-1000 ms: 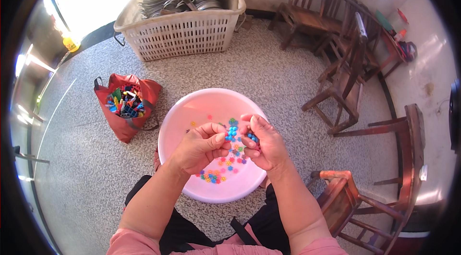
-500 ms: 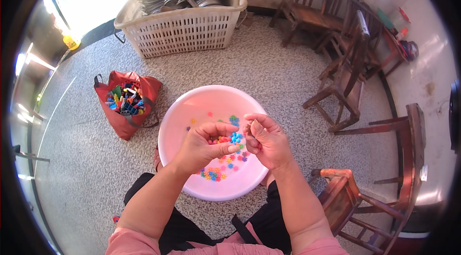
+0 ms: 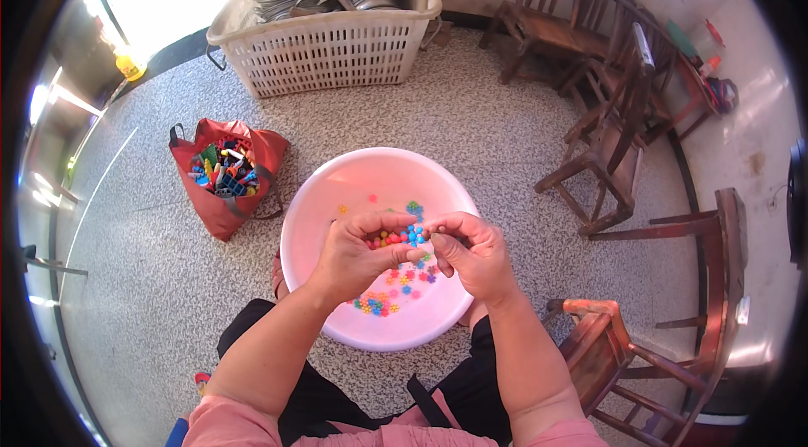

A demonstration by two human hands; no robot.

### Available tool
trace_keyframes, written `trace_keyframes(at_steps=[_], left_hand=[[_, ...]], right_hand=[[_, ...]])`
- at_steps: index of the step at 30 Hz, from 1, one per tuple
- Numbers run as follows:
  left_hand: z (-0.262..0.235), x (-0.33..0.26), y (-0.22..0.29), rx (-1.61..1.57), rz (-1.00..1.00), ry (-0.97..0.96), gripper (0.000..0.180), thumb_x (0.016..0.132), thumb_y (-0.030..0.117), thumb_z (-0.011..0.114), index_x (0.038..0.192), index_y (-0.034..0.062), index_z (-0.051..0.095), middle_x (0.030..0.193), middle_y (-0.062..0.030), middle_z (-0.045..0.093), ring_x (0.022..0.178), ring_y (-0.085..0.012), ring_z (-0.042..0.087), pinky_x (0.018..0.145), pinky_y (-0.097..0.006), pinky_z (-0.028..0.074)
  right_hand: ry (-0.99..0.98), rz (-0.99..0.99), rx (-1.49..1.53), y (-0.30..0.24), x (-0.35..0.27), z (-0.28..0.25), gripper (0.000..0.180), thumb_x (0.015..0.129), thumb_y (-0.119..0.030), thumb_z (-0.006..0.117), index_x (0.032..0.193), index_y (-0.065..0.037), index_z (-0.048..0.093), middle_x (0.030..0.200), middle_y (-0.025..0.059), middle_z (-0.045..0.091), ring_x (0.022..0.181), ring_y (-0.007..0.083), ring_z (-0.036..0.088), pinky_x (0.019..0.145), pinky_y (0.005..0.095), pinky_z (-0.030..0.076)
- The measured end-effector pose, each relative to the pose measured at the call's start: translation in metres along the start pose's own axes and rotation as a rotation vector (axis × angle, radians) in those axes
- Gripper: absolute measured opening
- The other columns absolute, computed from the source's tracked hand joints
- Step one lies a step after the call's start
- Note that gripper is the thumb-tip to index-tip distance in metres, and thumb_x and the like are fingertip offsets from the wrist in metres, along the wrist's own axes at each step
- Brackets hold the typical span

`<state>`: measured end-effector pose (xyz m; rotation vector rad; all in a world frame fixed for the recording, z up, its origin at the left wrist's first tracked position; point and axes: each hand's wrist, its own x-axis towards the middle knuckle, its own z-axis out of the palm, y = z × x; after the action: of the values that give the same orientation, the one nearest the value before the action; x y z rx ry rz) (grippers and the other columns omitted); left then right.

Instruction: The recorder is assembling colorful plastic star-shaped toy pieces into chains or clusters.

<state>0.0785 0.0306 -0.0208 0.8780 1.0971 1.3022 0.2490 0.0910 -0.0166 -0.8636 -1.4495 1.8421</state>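
Note:
Over a pink basin (image 3: 296,279), my left hand (image 3: 347,260) is closed round a short row of small flower-shaped plastic pieces, red and yellow inside the grip. A blue flower piece (image 3: 413,235) shows at the row's right end, between thumb and forefinger. My right hand (image 3: 481,260) has its thumb and fingers pinched together right beside the blue piece. Whatever lies in that pinch is too small and covered to make out. Loose flower pieces (image 3: 374,305) in several colours are scattered over the basin's bottom.
A red bag (image 3: 220,211) full of mixed plastic toy pieces stands left of the basin. Behind is a white slotted crate (image 3: 328,55) heaped with metal pans and lids. Wooden chairs (image 3: 589,169) line the right side, one chair (image 3: 593,346) close to my right arm.
My right hand has moved left and slightly down, bringing its pinched fingers up to the blue piece. My left hand keeps its hold on the row.

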Motion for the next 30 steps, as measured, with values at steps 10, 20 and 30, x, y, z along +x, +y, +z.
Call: trace_keyframes(at_steps=[10,20,30], left_hand=[[0.003,0.001,0.0,-0.055,-0.066,-0.02,0.032,0.073,0.006,0.071,0.103,-0.0015,0.062,0.078,-0.0045,0.063,0.064,-0.0065,0.057,0.057,-0.02,0.049],[-0.002,0.0,-0.006,-0.043,-0.138,0.026,0.032,0.072,0.011,0.073,0.1,-0.0022,0.063,0.075,-0.0037,0.061,0.06,-0.0078,0.055,0.055,-0.022,0.047],[-0.009,0.003,-0.001,-0.268,-0.353,-0.053,0.035,0.082,0.02,0.065,0.11,0.0015,0.056,0.08,-0.0007,0.06,0.063,-0.0069,0.057,0.058,-0.022,0.051]], right_hand=[[0.074,-0.395,-0.438,0.002,-0.003,0.008,0.018,0.086,-0.007,0.057,0.103,-0.001,0.058,0.084,0.0067,0.063,0.07,0.0109,0.059,0.062,0.0227,0.048],[0.07,-0.433,-0.53,0.006,-0.001,0.014,0.024,0.085,-0.002,0.055,0.109,-0.001,0.058,0.089,0.0113,0.064,0.073,0.015,0.062,0.063,0.0256,0.048],[0.156,0.232,0.709,0.011,0.012,0.002,0.027,0.089,-0.007,0.047,0.115,0.0,0.046,0.091,0.0056,0.053,0.073,0.0137,0.056,0.072,0.0249,0.048]])
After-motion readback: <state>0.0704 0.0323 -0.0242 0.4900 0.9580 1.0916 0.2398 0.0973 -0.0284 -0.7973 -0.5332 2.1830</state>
